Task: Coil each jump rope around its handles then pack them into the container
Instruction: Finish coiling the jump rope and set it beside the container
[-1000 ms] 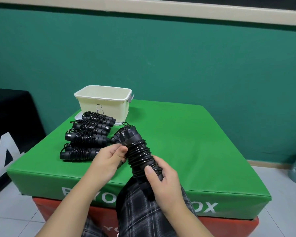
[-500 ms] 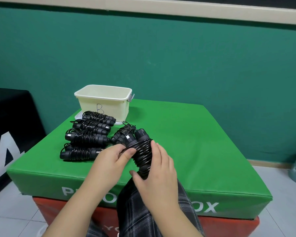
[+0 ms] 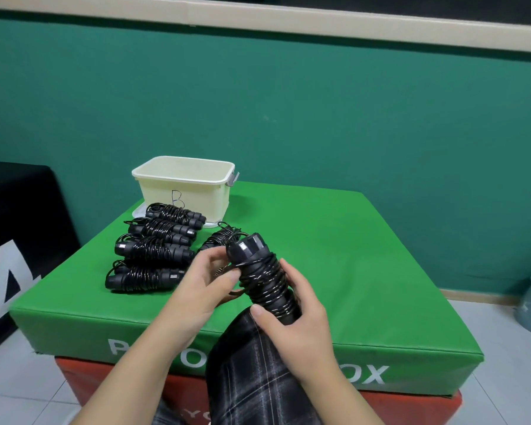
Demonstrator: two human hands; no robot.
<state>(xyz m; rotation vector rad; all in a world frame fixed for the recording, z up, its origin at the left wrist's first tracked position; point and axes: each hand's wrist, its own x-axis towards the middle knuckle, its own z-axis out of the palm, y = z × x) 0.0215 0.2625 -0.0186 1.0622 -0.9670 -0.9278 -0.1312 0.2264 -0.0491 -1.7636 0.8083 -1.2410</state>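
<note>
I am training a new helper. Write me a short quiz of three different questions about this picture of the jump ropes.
1. True or false: the cream plastic container already holds ropes.
2. How many coiled black jump ropes lie in the row left of the hands?
3. Which hand grips the lower end of the black rope bundle: A left hand, B right hand?

Key: 1 false, none visible inside; 2 four; 3 B.

Head view: we look from the person's head, forward and down across the green padded box [image 3: 334,271] toward the teal wall [image 3: 319,111].
Nearness: we sit close; both forearms enter from the bottom edge, the cream container [image 3: 184,191] stands farther back.
Other views: we have only this one, so nothing is shared.
</note>
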